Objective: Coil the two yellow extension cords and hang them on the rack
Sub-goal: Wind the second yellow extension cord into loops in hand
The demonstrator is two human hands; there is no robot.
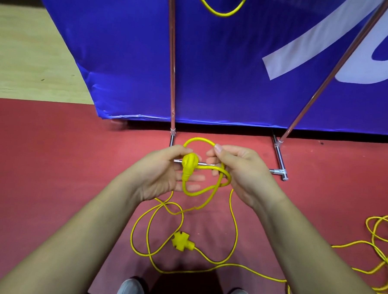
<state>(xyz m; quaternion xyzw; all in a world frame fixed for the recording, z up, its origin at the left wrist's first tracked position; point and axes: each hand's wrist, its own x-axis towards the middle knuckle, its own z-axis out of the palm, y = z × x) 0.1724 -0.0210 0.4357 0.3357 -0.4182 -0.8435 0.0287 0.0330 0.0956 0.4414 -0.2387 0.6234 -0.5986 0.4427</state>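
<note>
Plug (pixel 189 163) of the yellow extension cord (pixel 198 138) sits gripped in the left hand (pixel 162 174), its long axis running near to far, with the cord leaving its near end. Just right of it, the right hand (pixel 243 172) pinches the far arc of a small loop spanning both hands. Slack drops to the red floor (pixel 53 162), past a socket block (pixel 182 241), and trails right to a loose heap (pixel 381 246). The right hand is nearer that slack, so the next gather is probably its job. The rack (pixel 172 78) stands just beyond.
</note>
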